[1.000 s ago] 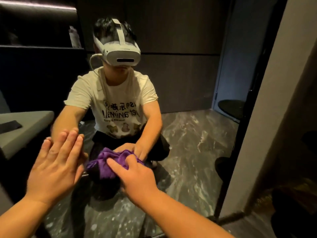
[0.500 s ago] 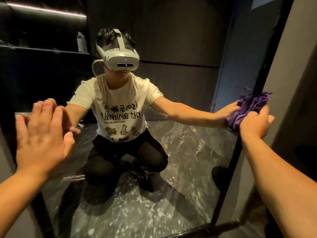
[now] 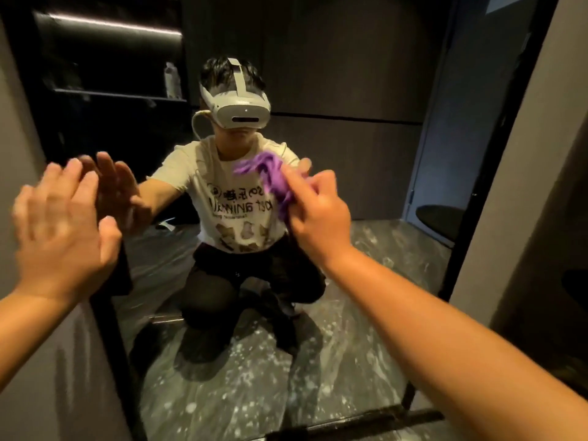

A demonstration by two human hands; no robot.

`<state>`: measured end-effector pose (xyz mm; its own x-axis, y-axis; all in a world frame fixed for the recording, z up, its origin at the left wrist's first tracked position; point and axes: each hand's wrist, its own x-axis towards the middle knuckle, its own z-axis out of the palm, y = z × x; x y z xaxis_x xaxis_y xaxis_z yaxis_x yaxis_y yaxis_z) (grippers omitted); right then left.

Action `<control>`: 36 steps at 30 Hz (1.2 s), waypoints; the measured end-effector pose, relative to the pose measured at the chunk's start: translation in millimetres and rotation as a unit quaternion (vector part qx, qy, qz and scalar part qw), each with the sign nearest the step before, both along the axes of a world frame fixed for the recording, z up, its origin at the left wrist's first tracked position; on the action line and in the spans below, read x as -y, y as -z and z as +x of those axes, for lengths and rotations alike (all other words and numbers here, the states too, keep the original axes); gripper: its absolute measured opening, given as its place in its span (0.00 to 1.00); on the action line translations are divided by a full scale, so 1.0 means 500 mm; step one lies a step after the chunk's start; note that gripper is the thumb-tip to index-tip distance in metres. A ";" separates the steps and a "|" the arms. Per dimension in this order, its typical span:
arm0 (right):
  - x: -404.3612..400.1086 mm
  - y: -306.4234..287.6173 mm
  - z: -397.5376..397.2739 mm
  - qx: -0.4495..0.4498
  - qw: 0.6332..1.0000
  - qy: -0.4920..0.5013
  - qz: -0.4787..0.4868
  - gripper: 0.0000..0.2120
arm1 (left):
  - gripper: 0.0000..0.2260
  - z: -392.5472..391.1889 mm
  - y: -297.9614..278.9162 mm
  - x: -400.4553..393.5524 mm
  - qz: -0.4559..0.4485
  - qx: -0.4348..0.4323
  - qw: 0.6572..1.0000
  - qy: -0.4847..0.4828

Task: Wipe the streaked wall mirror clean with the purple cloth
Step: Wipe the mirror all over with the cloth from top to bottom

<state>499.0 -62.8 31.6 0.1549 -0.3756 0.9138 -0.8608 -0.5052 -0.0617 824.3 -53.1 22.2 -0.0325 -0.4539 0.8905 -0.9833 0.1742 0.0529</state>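
A tall wall mirror (image 3: 366, 313) in a thin black frame fills the middle of the view and reflects a kneeling person with a headset. My right hand (image 3: 318, 218) grips a bunched purple cloth (image 3: 270, 176) and presses it on the glass near the mirror's centre. My left hand (image 3: 60, 224) is flat with fingers spread, raised at the mirror's left edge; its palm faces the glass, and I cannot tell if it touches. White specks and streaks show across the lower glass.
The black frame edge (image 3: 496, 173) runs along the mirror's right side, with a grey wall (image 3: 515, 218) beyond it. A grey wall panel (image 3: 47, 361) lies left of the mirror. The mirror's bottom rail (image 3: 350, 423) sits near the floor.
My right hand has swept the cloth left, from the mirror's right edge to its centre. The left hand has stayed by the left edge. The view has tilted down slightly.
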 end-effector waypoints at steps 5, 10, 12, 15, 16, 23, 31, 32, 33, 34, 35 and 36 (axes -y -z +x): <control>0.027 -0.187 0.003 0.030 0.992 0.087 -0.091 0.21 | 0.30 0.057 0.031 0.020 -0.005 -0.089 0.996 -0.021; 0.044 -0.190 0.069 -0.067 0.982 0.107 -0.143 0.18 | 0.32 0.041 0.016 0.037 0.026 -0.085 0.996 -0.003; 0.058 -0.138 0.079 -0.140 0.972 0.096 -0.163 0.19 | 0.31 0.038 0.017 0.050 0.012 -0.077 0.997 0.004; 0.072 -0.034 0.085 -0.193 0.962 0.037 -0.189 0.15 | 0.31 0.033 0.030 0.070 -0.003 -0.076 0.997 0.015; 0.072 0.008 0.091 -0.163 0.975 0.006 -0.154 0.11 | 0.31 0.032 0.035 0.077 -0.008 -0.075 0.997 0.016; 0.051 0.464 -0.069 -0.469 0.872 -0.088 0.105 0.08 | 0.32 0.026 0.062 0.112 -0.076 -0.057 0.995 0.010; 0.022 0.149 -0.061 -0.104 0.994 0.015 0.042 0.09 | 0.30 0.030 0.064 0.119 -0.089 -0.056 0.994 -0.004; 0.026 0.105 -0.074 -0.060 0.997 0.033 -0.026 0.09 | 0.31 0.027 0.065 0.116 -0.086 -0.060 0.994 -0.004; 0.034 0.091 -0.083 -0.062 0.992 0.072 -0.087 0.13 | 0.31 0.025 0.064 0.115 -0.085 -0.063 0.994 -0.002; 0.042 0.102 -0.084 -0.061 0.987 0.101 -0.105 0.16 | 0.31 0.024 0.063 0.114 -0.088 -0.063 0.994 0.000; 0.046 0.136 -0.072 -0.052 0.986 0.120 -0.101 0.17 | 0.31 0.025 0.064 0.114 -0.093 -0.063 0.994 -0.001; 0.050 0.192 -0.057 -0.064 0.986 0.124 -0.091 0.16 | 0.31 0.023 0.064 0.114 -0.101 -0.063 0.993 -0.003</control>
<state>470.5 -87.8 -64.6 0.1971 -0.2484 0.9484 -0.9543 -0.2702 0.1276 836.0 -110.3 -9.9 0.0869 -0.2648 0.9604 -0.9723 0.1873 0.1396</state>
